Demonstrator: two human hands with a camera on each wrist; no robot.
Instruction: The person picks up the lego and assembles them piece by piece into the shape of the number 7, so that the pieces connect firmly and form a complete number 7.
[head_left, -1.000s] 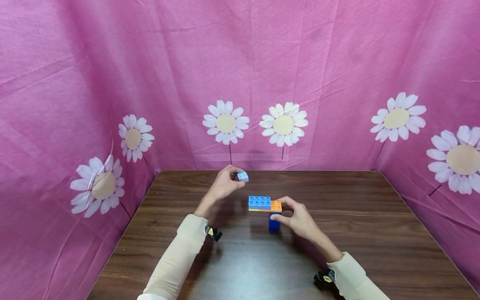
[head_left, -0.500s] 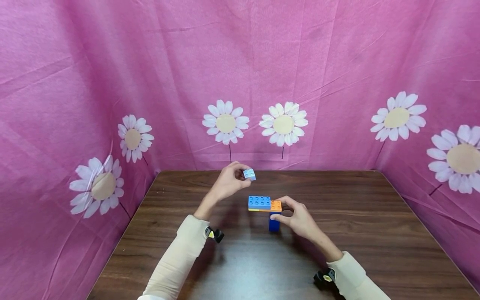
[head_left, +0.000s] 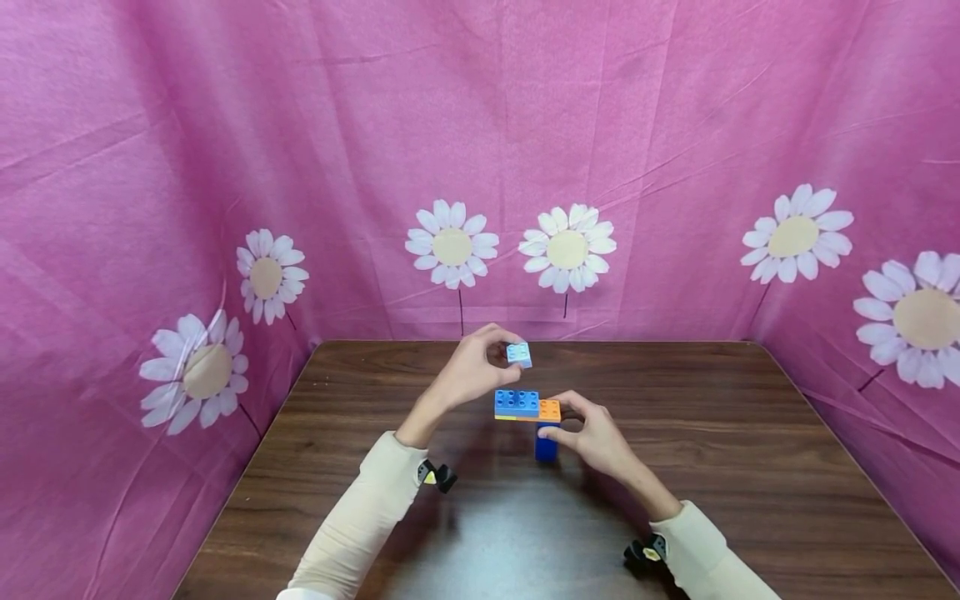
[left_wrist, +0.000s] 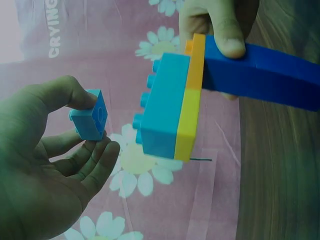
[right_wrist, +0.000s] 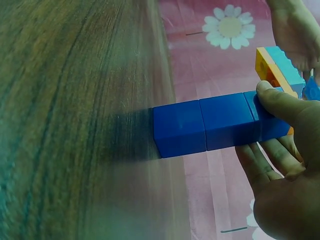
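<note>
A small light-blue toy brick (head_left: 518, 355) is pinched between thumb and fingers of my left hand (head_left: 474, 365), held above a brick structure. In that structure a column of dark-blue bricks (right_wrist: 205, 124) stands on the table. Thin orange (head_left: 550, 409) and yellow (left_wrist: 186, 125) bricks top it and jut out to the left. On these sits a longer blue brick (head_left: 517, 402) with studs up. My right hand (head_left: 596, 437) grips the column near its top, thumb on the near side. In the left wrist view, the pinched brick's hollow underside faces the structure.
The brown wooden table (head_left: 675, 450) spreads around the structure. A pink cloth (head_left: 510, 125) printed with white daisies hangs behind it and along both sides. Each wrist carries a small black camera, such as the left wrist camera (head_left: 437, 476).
My left hand has moved to the right with the small light-blue brick, from left of the structure to over its long blue brick. My right hand and the structure have barely shifted.
</note>
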